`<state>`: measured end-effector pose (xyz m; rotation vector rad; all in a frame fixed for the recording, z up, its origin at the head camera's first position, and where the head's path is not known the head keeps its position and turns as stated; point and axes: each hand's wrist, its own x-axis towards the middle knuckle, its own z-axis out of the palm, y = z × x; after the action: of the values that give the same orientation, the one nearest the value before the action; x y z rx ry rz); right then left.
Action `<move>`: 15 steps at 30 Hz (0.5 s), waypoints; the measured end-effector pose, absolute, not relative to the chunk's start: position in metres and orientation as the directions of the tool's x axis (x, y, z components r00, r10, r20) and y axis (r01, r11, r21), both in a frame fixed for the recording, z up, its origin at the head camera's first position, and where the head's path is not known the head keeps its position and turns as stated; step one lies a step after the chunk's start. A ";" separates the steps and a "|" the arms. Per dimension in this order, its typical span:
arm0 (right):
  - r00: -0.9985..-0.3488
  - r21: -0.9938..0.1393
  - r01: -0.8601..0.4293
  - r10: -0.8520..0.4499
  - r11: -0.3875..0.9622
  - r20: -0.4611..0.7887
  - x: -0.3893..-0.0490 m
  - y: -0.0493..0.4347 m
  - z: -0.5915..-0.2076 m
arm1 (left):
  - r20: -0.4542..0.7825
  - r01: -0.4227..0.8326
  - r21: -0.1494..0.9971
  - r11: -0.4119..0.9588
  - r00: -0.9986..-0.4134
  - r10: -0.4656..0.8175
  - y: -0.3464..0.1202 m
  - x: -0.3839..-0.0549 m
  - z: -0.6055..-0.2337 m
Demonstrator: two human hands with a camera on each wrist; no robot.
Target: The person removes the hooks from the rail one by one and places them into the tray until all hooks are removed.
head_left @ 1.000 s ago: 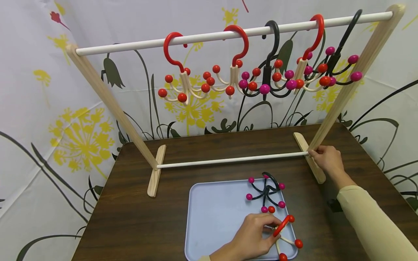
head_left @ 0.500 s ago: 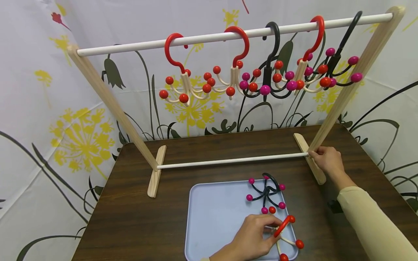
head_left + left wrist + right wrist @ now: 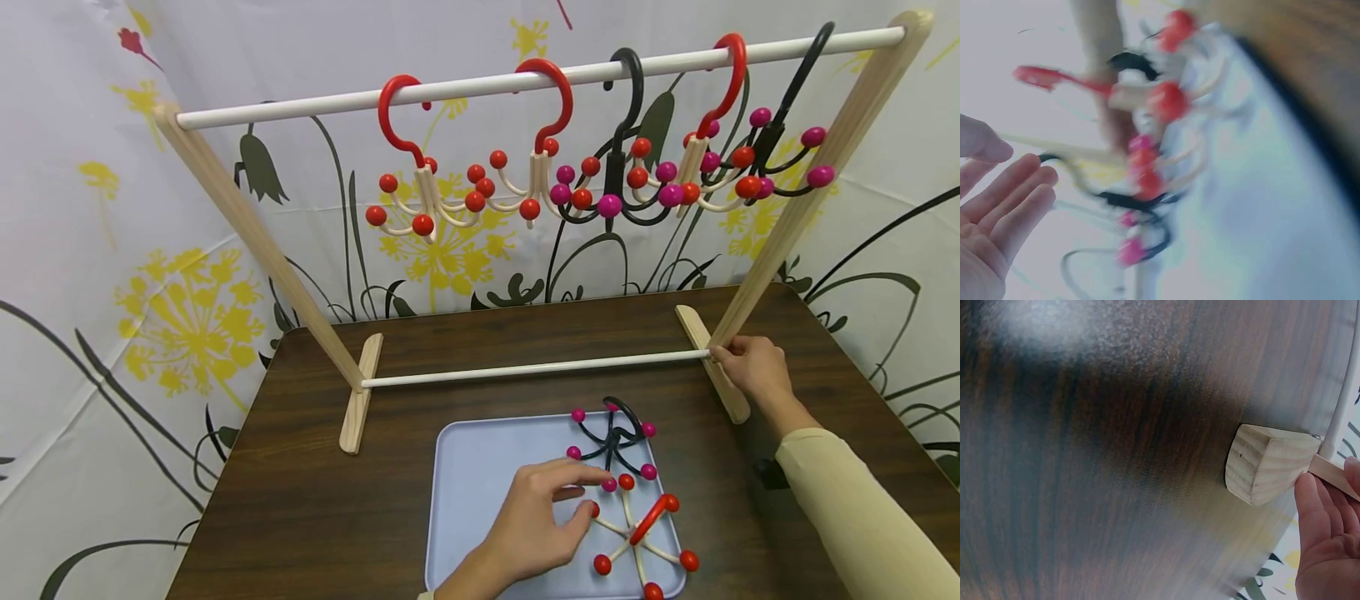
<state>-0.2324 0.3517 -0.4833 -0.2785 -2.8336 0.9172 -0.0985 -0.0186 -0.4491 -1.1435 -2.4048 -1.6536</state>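
In the head view, my left hand (image 3: 525, 521) hovers over the tray with fingers bent loosely and nothing between them. Just right of it, a cream hanger with a red hook and red ball tips (image 3: 651, 521) lies on the tray's right side. Behind that one is a black hanger with magenta ball tips (image 3: 613, 442). The left wrist view is blurred, but the left hand (image 3: 1004, 219) shows apart from the red-tipped hanger (image 3: 1168, 101). My right hand (image 3: 757, 371) pinches the lower end of the wooden rack's right post (image 3: 787, 225), by its foot (image 3: 1266, 465).
From the rack's white top bar (image 3: 300, 105) hang several hangers, red-hooked and black, grouped toward the middle and right. A lower white bar (image 3: 525, 369) joins the feet. The pale blue tray (image 3: 472, 483) sits on the dark wood table (image 3: 300, 517), before a flowered curtain (image 3: 67, 250).
My left hand has let go of the red-hooked hanger and moved left and slightly up from it. The hanger stays on the tray. The right hand holds the same spot on the rack.
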 end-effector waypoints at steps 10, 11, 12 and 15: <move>-0.969 -0.590 0.138 0.231 0.796 0.084 -0.232 0.351 -0.481 | 0.781 0.803 0.587 0.102 -0.595 0.187 -0.082 -0.130 -0.338; -0.970 -0.589 0.136 0.229 0.796 0.086 -0.232 0.351 -0.482 | 0.801 0.816 0.569 0.105 -0.578 0.153 -0.087 -0.132 -0.323; -0.970 -0.589 0.135 0.228 0.797 0.086 -0.231 0.351 -0.482 | 0.815 0.823 0.557 0.108 -0.567 0.122 -0.092 -0.134 -0.310; -0.970 -0.588 0.130 0.224 0.798 0.090 -0.231 0.350 -0.482 | 0.848 0.842 0.516 0.159 -0.529 0.045 -0.106 -0.146 -0.274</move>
<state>-0.2305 0.3504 -0.4815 -0.2805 -2.8302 0.9083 -0.1459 -0.1058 -0.2740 -0.8509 -1.7368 -1.4419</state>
